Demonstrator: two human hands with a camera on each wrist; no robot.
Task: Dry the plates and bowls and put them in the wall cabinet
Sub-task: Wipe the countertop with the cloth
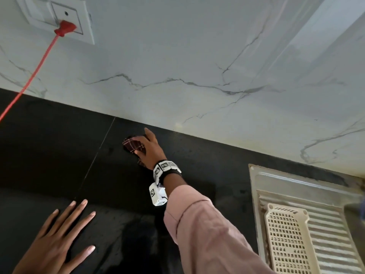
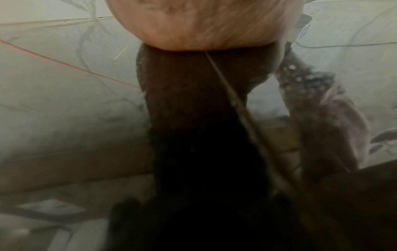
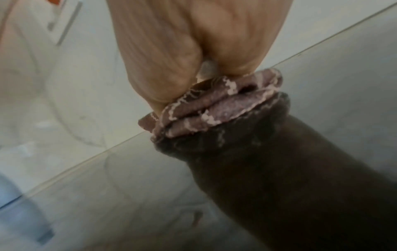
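No plate, bowl or cabinet is in view. A dark maroon checked cloth lies bunched on the black countertop, close to the marble wall. My right hand reaches out over it and grips it, with the index finger stretched toward the wall. In the right wrist view the folded cloth is squeezed under my right hand against the glossy counter. My left hand lies flat on the counter at lower left with its fingers spread and holds nothing. The left wrist view is blurred and shows only that hand's palm.
A steel drainboard is set into the counter at the right, with a cream perforated tray on it. A red plug sits in a wall socket at upper left, and its red cord runs down across the counter's left end.
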